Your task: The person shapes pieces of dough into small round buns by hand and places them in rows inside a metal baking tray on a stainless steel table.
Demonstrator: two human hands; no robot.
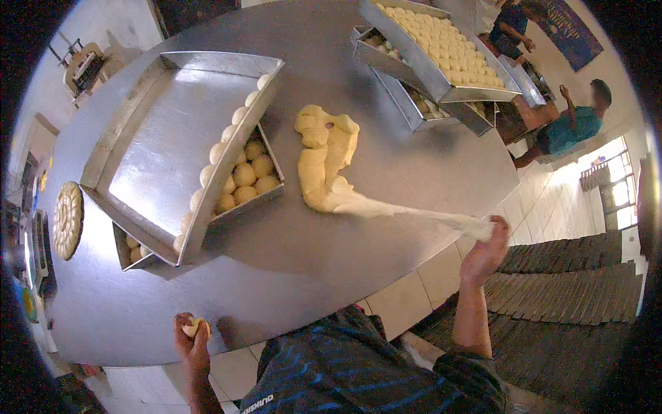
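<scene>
A lumpy mass of pale yellow dough point(321, 159) lies on the steel table point(372, 269), with a long thin strand stretched from it toward the table's right edge. My right hand point(486, 248) grips the end of that strand. Low at the table's front-left, my left hand point(193, 338) holds a small piece of dough point(196, 326) in curled fingers. A mostly bare metal tray point(152, 138) with dough balls along its right side rests crosswise on another tray of dough balls point(245, 176). A round patterned disc point(67, 219) lies left of them.
Stacked trays of dough pieces point(441, 48) stand at the back right. Two people point(572, 131) point(514, 27) are beyond the table's right side. Dark ridged stacks point(565, 290) lie below right. A chair-like object point(86, 69) is at the back left.
</scene>
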